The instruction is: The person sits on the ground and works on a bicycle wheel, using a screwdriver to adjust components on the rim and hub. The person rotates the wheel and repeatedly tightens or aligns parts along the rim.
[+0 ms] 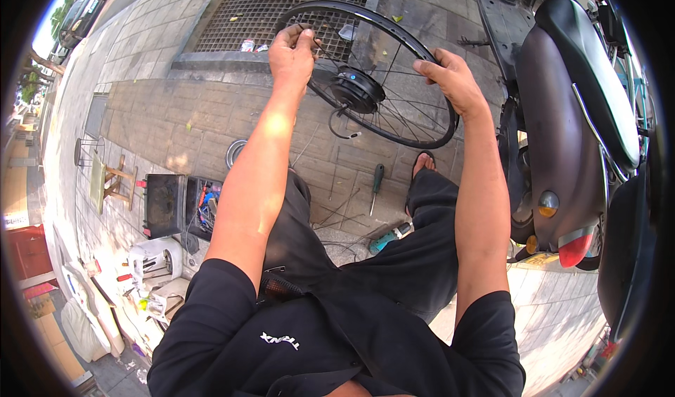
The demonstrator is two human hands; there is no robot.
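A black spoked wheel point(394, 30) with a hub motor point(355, 89) is held tilted above the paving, a short cable hanging from the hub. My left hand point(292, 57) is closed at the upper left of the rim, fingers pinched by a thin dark piece, perhaps a spoke. My right hand point(457, 80) grips the right side of the rim, thumb on top. Below the wheel lie a green-handled screwdriver point(378, 182), a teal power tool point(384, 238) and loose thin spokes or wires point(337, 210).
A parked scooter point(555, 116) stands close at my right. An open toolbox point(167, 203), a small stool point(112, 182) and white bins with parts point(151, 263) are at my left. A metal tree grate point(232, 24) lies ahead; a car point(81, 14) is at far left.
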